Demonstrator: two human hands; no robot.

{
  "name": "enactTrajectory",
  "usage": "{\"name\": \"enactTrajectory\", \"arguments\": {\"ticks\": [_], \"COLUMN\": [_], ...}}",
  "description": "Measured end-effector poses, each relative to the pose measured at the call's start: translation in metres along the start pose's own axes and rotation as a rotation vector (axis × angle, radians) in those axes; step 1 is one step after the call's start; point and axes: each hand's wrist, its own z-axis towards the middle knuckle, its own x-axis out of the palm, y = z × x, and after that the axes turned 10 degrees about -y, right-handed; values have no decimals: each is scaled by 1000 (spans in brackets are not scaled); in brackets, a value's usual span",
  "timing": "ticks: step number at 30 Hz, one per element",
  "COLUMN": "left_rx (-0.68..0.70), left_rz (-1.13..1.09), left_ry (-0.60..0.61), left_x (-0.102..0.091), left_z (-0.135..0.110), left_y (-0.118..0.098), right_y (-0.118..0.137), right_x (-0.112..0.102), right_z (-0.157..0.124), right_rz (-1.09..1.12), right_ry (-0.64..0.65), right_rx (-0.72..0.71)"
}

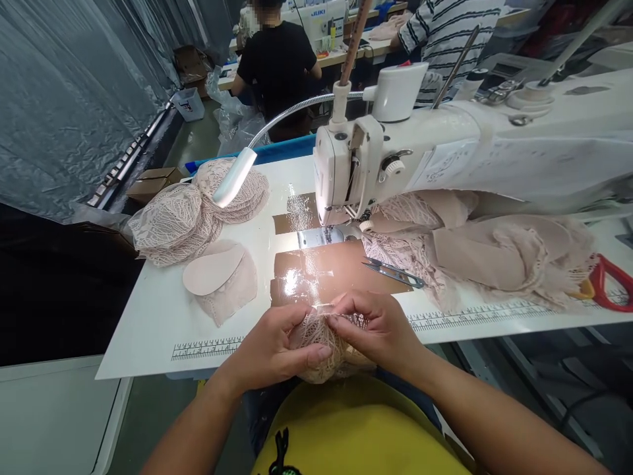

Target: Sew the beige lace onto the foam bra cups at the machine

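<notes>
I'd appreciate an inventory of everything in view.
Table: one, white, centre
Sewing machine: one, white, right
Lamp: one, white, above table
Lace stacks: two, pinkish, table's left
Loose pieces: count unclear, pinkish, near stacks
Fabric pile: one, pinkish, table's right
Shiny patches: several, brown, table
Snips: one, dark, mid-table
Handle loop: one, red, right
Ruler strips: two, white, front edge
Workers: two, dark and striped, background
Sheeting: one, grey, left
Lace piece: one, beige, bottom centre
Top: one, yellow, bottom
Left hand: one, bare, on lace
Right hand: one, bare, on lace
</notes>
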Motion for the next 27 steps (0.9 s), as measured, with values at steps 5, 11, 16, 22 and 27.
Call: {"name": "enactTrajectory", "arguments": {"ticks": [5, 11, 16, 22, 27], "left_rx": [-44, -21, -21, -124, -109], "left_rz": [-101, -71, -110, -308, -373], "left_ry": [-49, -109, -59, 94, -50], "left_x": [0, 2, 0, -4, 10], "left_z": [5, 15, 22, 28, 34], "left_y": [-3, 1, 0, 1, 5], "right_y": [1, 1, -3, -7, -8], "right_x": [2, -3, -10, -16, -15], "right_z": [5, 13, 20, 24, 30], "right_rz": [-19, -8, 95, 233, 365], "right_ry": [-15, 27, 144, 186, 217], "right_rx": [7, 100, 184, 206, 269]}}
